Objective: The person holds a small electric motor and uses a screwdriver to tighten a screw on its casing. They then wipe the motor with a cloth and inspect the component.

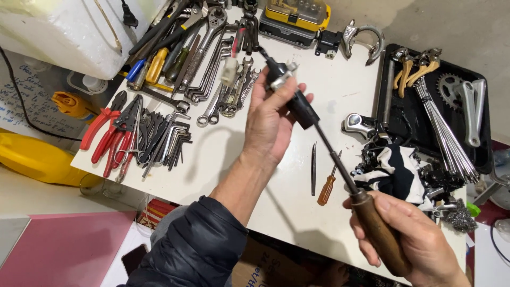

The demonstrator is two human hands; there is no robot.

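My left hand (269, 119) is raised over the white table (340, 90) and grips a black cylindrical part (297, 103) with a metal clamp at its upper end. My right hand (411, 239) holds the brown wooden handle (380, 231) of a long tool. The tool's thin dark metal shaft (332, 154) runs up and left into the black part. Both hands hold these things in the air above the table's middle.
Red-handled pliers (106, 135), hex keys (170, 141) and wrenches (218, 69) lie at the left. A small orange screwdriver (326, 187) and a thin file (313, 169) lie under the shaft. A black tray (481, 154) at the right holds spokes (446, 133), a crank and chain parts. A yellow bit case (297, 15) stands at the back.
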